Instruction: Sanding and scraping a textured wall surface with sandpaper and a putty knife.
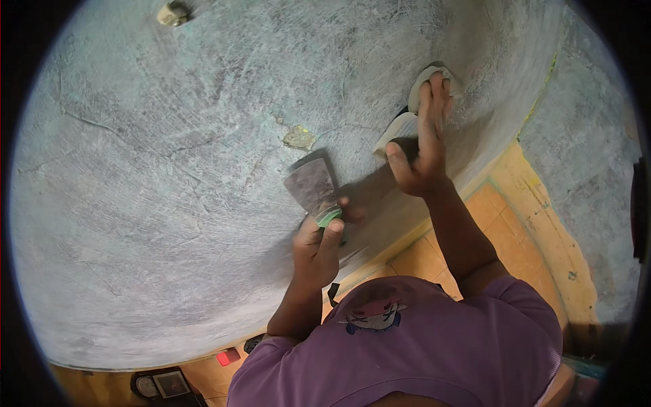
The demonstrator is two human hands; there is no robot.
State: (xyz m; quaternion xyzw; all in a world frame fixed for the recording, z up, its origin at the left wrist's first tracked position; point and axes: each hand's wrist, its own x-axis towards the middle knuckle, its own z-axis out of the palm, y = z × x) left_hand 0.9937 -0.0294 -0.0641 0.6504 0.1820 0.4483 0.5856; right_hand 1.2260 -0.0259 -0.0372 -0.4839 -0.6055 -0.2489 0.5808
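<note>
Grey-green plaster wall [169,169] was scuffed and hairline-cracked, with a chipped patch [298,137] just above the blade. Right hand [426,146] pressed a folded sanding sheet [407,122] flat on the wall, fingers spread over it. Left hand [317,247] had its grip closed round the green-handled scraper [313,186], blade on the wall. Risk: a steep blade would likely gouge or flake more plaster near the chip; the sheet could slip under an open palm.
</note>
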